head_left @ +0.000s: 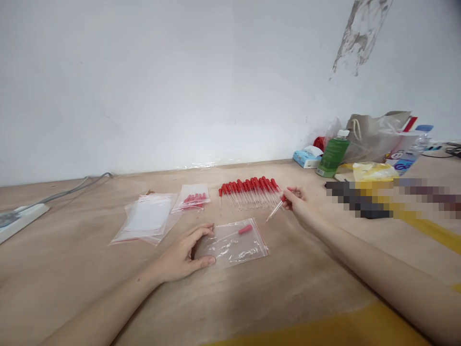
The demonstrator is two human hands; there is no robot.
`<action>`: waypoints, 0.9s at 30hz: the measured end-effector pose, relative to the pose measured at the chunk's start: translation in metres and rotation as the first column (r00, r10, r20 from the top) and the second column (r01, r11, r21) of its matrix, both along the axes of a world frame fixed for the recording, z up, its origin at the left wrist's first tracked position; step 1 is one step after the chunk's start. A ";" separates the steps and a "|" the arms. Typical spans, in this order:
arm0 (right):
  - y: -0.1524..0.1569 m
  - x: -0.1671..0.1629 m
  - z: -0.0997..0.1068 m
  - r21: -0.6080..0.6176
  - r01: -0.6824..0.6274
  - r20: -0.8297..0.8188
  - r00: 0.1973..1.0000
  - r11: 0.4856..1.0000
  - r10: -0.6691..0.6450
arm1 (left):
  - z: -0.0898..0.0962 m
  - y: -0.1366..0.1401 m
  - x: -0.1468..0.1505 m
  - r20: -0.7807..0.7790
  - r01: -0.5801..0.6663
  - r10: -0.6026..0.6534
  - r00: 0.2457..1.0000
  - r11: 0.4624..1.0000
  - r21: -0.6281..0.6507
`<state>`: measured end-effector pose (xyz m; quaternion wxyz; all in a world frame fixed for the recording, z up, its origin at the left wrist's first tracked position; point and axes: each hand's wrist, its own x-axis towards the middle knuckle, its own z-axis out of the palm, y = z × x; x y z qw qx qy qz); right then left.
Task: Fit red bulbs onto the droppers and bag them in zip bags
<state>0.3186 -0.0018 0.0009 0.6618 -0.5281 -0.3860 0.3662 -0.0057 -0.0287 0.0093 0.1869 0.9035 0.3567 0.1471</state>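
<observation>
My right hand (pixel 296 199) pinches a glass dropper (pixel 275 211) by its red rubber bulb, with the clear tube slanting down to the left. Just left of it lies a row of several red-bulbed droppers (pixel 248 187), tubes toward me. My left hand (pixel 192 247) rests on the table with thumb and fingers apart, touching the left end of a clear zip bag (pixel 234 254). Inside that bag lies one dropper with a red bulb (pixel 245 229). Behind the left hand, another zip bag (pixel 194 191) holds several red-bulbed droppers.
A stack of flat zip bags (pixel 149 216) lies at left, near a white power strip (pixel 25 218) with a grey cable. At the back right stand a green bottle (pixel 333 154), a tissue pack (pixel 307 157) and plastic bags. Yellow tape (pixel 425 226) crosses the wooden table.
</observation>
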 end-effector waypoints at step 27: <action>-0.011 -0.014 -0.006 -0.046 -0.309 0.849 0.489 0.950 0.200 | -0.003 0.002 -0.001 0.015 0.019 -0.020 1.000 1.000 0.010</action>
